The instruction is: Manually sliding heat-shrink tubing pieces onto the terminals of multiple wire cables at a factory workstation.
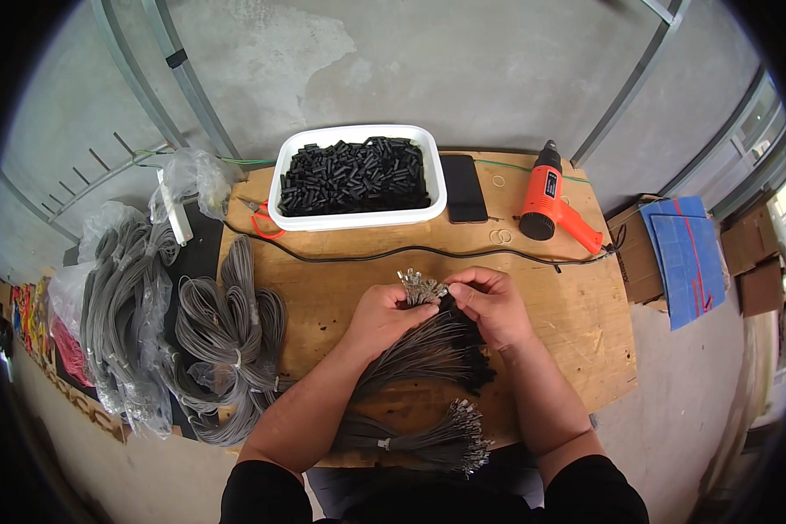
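My left hand (384, 316) is wrapped round a bundle of thin grey cables (415, 348), just below their bunched metal tips (417, 285). Beside those tips, my right hand (491, 307) has thumb and forefinger pinched together. What lies in that pinch is too small and covered to make out. Black sleeved ends (475, 362) of several cables fan out under my right wrist. Nearer to me a second tied bundle of grey cables (402, 434) rests on the table, its bare metal ends (470, 437) pointing right. A white tub (358, 222) beyond my hands holds many short black tubes (349, 175).
On the wooden table (598, 341) are an orange heat gun (543, 199), a black phone (465, 190), pale rings (499, 237) and a red-handled cutting tool (269, 229). A black cord (349, 257) crosses behind my hands. Coiled grey cables (223, 327) pile up left; blue sheeting (681, 253) stands right.
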Demonstrator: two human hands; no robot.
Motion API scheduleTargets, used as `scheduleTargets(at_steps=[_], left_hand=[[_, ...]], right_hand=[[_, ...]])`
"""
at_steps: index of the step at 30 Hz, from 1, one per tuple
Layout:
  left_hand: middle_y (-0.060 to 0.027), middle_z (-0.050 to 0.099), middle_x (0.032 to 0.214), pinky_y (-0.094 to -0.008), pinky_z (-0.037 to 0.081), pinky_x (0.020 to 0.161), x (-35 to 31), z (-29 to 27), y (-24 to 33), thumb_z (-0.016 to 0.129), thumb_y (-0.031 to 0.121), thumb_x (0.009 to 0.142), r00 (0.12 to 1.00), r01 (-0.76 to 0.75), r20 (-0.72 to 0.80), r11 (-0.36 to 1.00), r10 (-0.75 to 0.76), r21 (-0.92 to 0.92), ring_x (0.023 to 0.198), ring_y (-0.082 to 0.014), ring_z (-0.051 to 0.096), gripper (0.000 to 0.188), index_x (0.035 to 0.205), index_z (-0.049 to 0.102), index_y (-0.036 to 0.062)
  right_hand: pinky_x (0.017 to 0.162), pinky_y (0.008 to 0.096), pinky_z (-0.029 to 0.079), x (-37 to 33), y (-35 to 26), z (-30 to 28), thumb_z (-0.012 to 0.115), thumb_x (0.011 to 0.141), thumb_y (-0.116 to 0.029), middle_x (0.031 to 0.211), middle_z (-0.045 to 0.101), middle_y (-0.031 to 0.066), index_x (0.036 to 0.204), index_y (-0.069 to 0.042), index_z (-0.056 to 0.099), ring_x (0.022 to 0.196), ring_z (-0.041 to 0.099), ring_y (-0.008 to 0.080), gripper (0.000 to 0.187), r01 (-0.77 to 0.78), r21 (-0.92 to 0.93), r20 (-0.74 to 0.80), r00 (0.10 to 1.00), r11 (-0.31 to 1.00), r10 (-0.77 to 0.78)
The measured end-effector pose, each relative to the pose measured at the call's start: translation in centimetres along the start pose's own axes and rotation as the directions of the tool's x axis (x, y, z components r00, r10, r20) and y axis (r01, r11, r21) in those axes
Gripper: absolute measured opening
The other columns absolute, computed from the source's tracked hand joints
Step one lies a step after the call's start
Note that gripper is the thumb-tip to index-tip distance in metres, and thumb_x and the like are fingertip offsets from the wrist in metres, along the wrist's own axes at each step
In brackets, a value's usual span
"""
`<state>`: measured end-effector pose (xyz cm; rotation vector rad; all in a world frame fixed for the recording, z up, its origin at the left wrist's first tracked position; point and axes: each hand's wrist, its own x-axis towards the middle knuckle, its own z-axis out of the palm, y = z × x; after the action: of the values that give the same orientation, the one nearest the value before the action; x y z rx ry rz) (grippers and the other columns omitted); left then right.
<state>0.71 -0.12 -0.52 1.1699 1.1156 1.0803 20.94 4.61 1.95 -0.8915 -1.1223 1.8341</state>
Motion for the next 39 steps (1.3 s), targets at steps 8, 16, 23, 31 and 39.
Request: scheduleTargets(at_steps=[8,16,23,31,39], left_hand=[[-0.0044,0.066,0.081,-0.0241,0.049,0.065,0.0,0.0,0.5,0.071,0.004,0.089,0.993,0.119,0.056,0.932,-0.106,-0.341,0.069,-0.0103,0.059,0.018,0.105,0.07,-0.003],[-0.0033,0.066,0.082,-0.0246,0.049,0.063,0.2,-0.1,0.2,0.07,0.006,0.09,0.996,0.091,0.017,0.951,-0.091,-0.296,0.068,-0.0104,0.06,0.01,0.097,0.067,-0.0006],[-0.0014,0.063,0.079,-0.0236,0.048,0.06,0.2,0.1,0.8,0.071,0.006,0.089,0.987,0.139,-0.018,0.918,-0.157,-0.371,0.065,-0.0095,0.058,0.011,0.097,0.066,0.0023],[0.0001,0.061,0.077,-0.0231,0.041,0.054,0.3,0.1,0.6,0.072,0.008,0.088,0.989,0.118,-0.035,0.921,-0.14,-0.371,0.059,-0.0079,0.053,0.012,0.097,0.066,0.0023],[0.001,0.06,0.073,-0.0233,0.04,0.053,0.3,0.0,0.6,0.073,0.009,0.088,0.991,0.091,-0.055,0.925,-0.12,-0.368,0.058,-0.0074,0.052,0.011,0.094,0.065,0.003]], right_hand=[[0.051,0.0177,0.031,0.1,0.1,-0.3,0.066,0.093,-0.003,0.077,0.061,-0.0025,0.095,0.001,0.067,0.058,0.043,0.0009,0.005,0.003,-0.068,-0.024,1.0,0.998,-0.005],[0.059,0.0205,0.041,0.5,-0.9,-1.2,0.064,0.093,-0.009,0.079,0.063,0.0027,0.102,0.0,0.065,0.063,0.053,0.0076,0.012,-0.154,0.251,0.129,0.984,0.956,0.124],[0.082,0.0253,0.057,2.0,0.2,-3.4,0.048,0.096,0.005,0.115,0.06,0.0204,0.109,0.008,0.057,0.102,0.061,0.0247,0.016,-0.074,0.672,-0.045,0.989,0.737,0.14],[0.058,0.0181,0.047,1.5,-0.1,-2.5,0.057,0.099,-0.008,0.095,0.064,0.0085,0.104,-0.001,0.06,0.074,0.059,0.0126,0.009,-0.091,0.512,-0.018,0.993,0.854,0.117],[0.048,0.0188,0.033,1.0,0.3,-1.8,0.066,0.094,-0.008,0.077,0.061,0.0025,0.094,-0.004,0.063,0.06,0.051,0.0084,0.005,-0.057,0.283,-0.02,0.998,0.957,0.066]])
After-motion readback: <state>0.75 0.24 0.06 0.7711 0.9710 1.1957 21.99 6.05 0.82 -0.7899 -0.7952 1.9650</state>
